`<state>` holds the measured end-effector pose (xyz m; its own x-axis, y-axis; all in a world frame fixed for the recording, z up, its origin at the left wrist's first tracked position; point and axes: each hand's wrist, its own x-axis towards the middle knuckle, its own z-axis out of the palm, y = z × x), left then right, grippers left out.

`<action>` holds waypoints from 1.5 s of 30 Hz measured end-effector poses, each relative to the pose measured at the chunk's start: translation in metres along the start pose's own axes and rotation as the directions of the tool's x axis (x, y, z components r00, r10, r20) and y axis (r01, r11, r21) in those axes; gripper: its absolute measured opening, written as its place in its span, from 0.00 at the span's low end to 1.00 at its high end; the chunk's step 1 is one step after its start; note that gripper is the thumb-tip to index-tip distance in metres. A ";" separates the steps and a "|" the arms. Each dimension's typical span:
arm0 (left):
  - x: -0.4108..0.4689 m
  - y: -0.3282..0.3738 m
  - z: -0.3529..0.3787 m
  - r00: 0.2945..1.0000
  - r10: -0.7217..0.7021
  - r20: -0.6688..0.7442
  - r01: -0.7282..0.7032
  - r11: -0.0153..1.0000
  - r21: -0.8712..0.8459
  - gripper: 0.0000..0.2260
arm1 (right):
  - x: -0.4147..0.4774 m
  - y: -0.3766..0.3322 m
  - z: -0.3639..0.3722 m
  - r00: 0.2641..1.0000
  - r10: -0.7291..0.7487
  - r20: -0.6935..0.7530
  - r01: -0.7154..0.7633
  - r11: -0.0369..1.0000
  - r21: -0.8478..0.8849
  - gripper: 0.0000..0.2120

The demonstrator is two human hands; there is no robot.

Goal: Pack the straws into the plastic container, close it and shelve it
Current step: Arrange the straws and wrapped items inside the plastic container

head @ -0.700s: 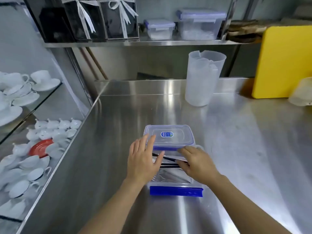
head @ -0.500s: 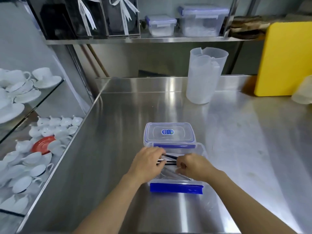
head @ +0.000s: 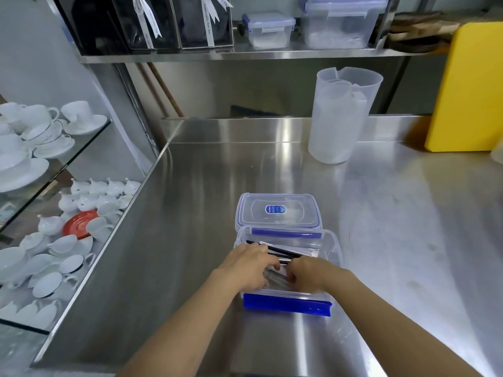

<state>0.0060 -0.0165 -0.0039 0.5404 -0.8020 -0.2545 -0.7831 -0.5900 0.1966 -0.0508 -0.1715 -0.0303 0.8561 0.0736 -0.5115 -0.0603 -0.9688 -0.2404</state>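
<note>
A commercial kitchen: steel counter (head: 190, 240), stacked white cups (head: 40, 126), yellow board (head: 468, 91).

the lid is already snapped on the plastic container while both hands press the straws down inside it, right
Not quite. The head view shows the lid is off, lying on the steel counter just behind the open plastic container. The rest holds: the left hand and right hand are both in the container on the black straws.

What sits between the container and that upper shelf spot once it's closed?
Nothing visible blocks the way up from the container to the shelf. The lid is still off, lying just behind it, and both hands are pressing the straws inside.
</note>
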 end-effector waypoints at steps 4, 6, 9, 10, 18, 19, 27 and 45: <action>0.003 0.001 0.000 0.999 0.032 -0.004 -0.031 0.999 0.017 0.14 | 0.003 0.001 -0.002 0.999 -0.010 0.049 0.012 0.999 -0.030 0.07; 0.003 0.000 0.000 0.999 0.048 -0.011 -0.048 0.999 0.009 0.13 | 0.003 0.000 -0.004 0.998 -0.018 0.061 0.021 0.999 -0.046 0.08; 0.002 -0.002 0.001 0.998 0.060 -0.021 -0.060 0.998 -0.018 0.12 | 0.002 0.002 -0.008 0.995 -0.040 0.089 0.045 0.998 -0.050 0.07; 0.002 -0.003 0.002 0.998 0.064 -0.024 -0.065 0.998 -0.022 0.13 | 0.002 0.003 -0.010 0.993 -0.050 0.104 0.054 0.998 -0.040 0.05; 0.004 -0.001 0.000 0.997 0.076 -0.007 -0.076 0.996 -0.047 0.13 | -0.003 0.015 -0.029 0.979 -0.121 0.164 0.091 0.979 0.181 0.05; 0.005 0.000 0.000 0.996 0.083 -0.018 -0.083 0.995 -0.051 0.11 | -0.004 0.016 -0.032 0.978 -0.135 0.158 0.098 0.971 0.218 0.05; 0.010 0.000 0.002 0.996 0.045 -0.081 -0.055 0.990 -0.130 0.04 | -0.015 0.021 -0.046 0.991 -0.132 -0.021 0.133 0.954 0.270 0.09; 0.007 -0.015 -0.025 0.984 -0.044 0.173 0.105 0.926 -0.362 0.04 | -0.003 0.021 -0.032 0.992 -0.122 0.034 0.098 0.911 0.399 0.18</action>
<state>0.0291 -0.0158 0.0151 0.5133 -0.7469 -0.4227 -0.5567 -0.6647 0.4982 -0.0380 -0.1997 -0.0074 0.8392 0.1991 -0.5060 -0.1758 -0.7813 -0.5989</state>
